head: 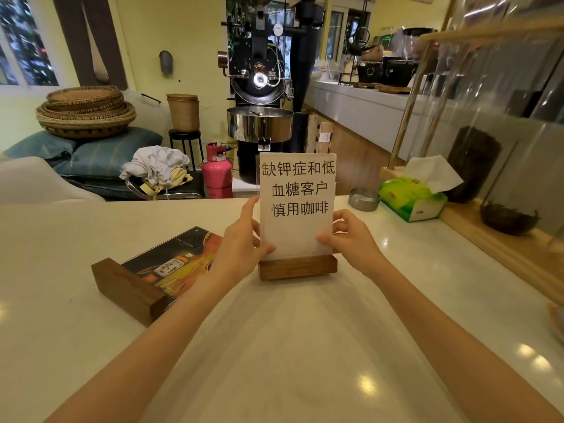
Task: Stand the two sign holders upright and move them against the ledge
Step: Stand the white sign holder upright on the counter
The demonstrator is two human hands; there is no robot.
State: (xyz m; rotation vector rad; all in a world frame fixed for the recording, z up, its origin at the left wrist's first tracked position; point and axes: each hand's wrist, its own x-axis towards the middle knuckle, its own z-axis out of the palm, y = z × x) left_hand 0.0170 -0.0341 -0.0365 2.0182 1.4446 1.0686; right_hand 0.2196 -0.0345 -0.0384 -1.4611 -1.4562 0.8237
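I have the white sign holder (297, 209) standing upright on its wooden base near the middle of the pale surface (305, 346), my left hand (241, 242) and right hand (351, 239) each closed around a side edge of its clear panel, thumbs pressed on the front. The second sign holder (158, 273) lies flat just left of it, its wooden base toward me. A tissue box (412, 198) and a small metal ashtray (364, 199) sit farther back on the right, near the wooden ledge (494, 242).
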